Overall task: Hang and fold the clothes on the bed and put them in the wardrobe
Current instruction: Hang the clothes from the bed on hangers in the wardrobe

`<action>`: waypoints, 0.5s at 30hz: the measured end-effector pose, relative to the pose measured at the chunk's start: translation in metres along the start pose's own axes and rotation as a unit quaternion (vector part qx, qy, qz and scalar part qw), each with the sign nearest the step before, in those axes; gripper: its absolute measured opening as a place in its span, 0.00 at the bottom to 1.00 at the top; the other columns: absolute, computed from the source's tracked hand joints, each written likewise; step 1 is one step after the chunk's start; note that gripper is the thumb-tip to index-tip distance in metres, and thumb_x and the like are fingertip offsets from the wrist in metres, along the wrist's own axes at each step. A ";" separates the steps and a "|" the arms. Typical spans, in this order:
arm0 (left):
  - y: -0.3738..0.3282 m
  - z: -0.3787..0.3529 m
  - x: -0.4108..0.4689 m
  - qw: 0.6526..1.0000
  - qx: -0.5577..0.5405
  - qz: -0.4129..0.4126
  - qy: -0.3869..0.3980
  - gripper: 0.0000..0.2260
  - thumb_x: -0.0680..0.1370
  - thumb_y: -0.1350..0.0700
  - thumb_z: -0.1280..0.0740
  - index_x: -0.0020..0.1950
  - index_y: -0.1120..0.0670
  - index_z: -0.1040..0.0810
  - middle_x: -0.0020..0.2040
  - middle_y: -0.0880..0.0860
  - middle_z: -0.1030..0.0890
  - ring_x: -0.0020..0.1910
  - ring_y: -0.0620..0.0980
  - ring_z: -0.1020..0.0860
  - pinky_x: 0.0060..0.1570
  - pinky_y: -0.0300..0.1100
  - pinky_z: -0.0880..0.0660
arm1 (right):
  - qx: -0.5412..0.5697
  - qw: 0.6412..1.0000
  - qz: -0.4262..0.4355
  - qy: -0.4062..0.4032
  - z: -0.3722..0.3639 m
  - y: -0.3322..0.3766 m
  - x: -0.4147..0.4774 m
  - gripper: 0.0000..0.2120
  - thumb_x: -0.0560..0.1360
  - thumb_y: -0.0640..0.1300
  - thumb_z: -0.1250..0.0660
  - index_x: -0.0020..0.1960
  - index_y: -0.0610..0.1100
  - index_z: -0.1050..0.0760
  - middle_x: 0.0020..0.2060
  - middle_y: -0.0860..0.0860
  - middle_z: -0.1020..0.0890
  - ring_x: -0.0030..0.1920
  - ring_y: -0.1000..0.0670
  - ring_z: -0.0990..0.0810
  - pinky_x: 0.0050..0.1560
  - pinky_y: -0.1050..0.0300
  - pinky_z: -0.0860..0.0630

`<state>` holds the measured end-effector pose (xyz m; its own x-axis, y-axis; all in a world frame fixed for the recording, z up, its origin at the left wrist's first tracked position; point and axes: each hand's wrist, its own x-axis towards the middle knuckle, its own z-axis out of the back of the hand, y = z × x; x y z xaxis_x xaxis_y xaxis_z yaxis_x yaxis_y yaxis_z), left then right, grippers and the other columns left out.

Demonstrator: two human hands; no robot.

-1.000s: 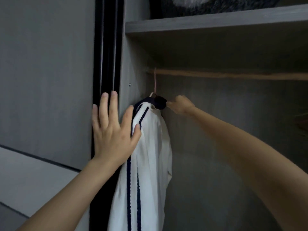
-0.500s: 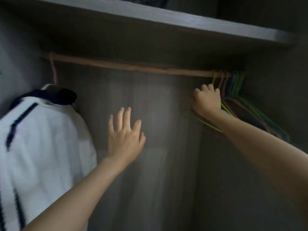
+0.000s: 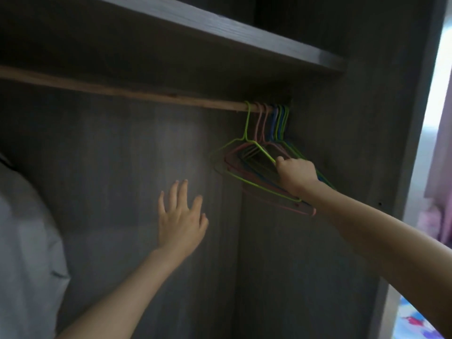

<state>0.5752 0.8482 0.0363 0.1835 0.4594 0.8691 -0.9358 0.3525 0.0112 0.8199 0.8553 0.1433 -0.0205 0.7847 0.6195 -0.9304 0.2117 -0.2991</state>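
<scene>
With the right hand (image 3: 294, 176) gripping the green hanger (image 3: 247, 123), hooked at the rail's (image 3: 146, 94) right end, and the left hand (image 3: 179, 223) open, a yank could drag the crowded neighbouring hangers (image 3: 304, 211) off too.

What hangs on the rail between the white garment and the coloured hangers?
Nothing: the head view shows bare rail from white garment to hangers.

The wardrobe interior (image 3: 110, 167) was dim and grey, with deep shadow under the shelf (image 3: 220, 28). Daylight entered from the right edge, where a strip beyond the side panel (image 3: 401, 143) was blown out to near white. Detail was soft throughout; the white garment (image 3: 24, 241) at the left edge was blurred, and only the green hanger (image 3: 246, 126) showed a clear outline.
</scene>
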 end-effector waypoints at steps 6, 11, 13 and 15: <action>0.003 -0.006 -0.004 0.999 -0.002 0.048 0.000 0.18 0.58 0.60 0.20 0.45 0.62 0.19 0.57 0.69 0.23 0.57 0.70 0.25 0.52 0.68 0.30 | 0.094 0.994 -0.030 -0.057 0.003 -0.003 0.003 0.13 0.75 0.35 0.43 0.60 0.37 0.34 0.47 0.39 0.21 0.48 0.36 0.22 0.36 0.52 0.35; 0.001 -0.012 -0.014 0.997 -0.012 0.073 -0.001 0.20 0.59 0.61 0.21 0.48 0.63 0.19 0.57 0.70 0.24 0.57 0.70 0.25 0.52 0.67 0.30 | 0.120 0.989 -0.029 -0.087 0.004 -0.004 0.000 0.11 0.76 0.35 0.44 0.58 0.38 0.35 0.39 0.42 0.24 0.43 0.37 0.23 0.34 0.53 0.37; 0.002 -0.016 -0.017 0.997 -0.013 0.073 -0.006 0.24 0.59 0.60 0.20 0.52 0.64 0.19 0.58 0.71 0.25 0.57 0.71 0.26 0.52 0.66 0.30 | 0.122 0.988 -0.010 -0.097 0.002 -0.005 -0.008 0.10 0.77 0.36 0.44 0.58 0.38 0.34 0.40 0.40 0.22 0.41 0.37 0.23 0.34 0.53 0.37; 0.007 -0.020 -0.019 0.997 -0.010 0.075 -0.019 0.30 0.59 0.60 0.21 0.59 0.64 0.22 0.60 0.71 0.26 0.58 0.71 0.26 0.53 0.66 0.30 | 0.117 0.986 0.022 -0.112 -0.001 -0.007 -0.020 0.11 0.78 0.38 0.43 0.60 0.39 0.33 0.41 0.41 0.20 0.40 0.37 0.22 0.33 0.54 0.38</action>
<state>0.5713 0.8581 0.0103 0.0294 0.4769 0.8785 -0.9453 0.2988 -0.1306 0.8268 0.8389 0.1323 -0.1194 0.6360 0.7624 -0.9853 0.0183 -0.1696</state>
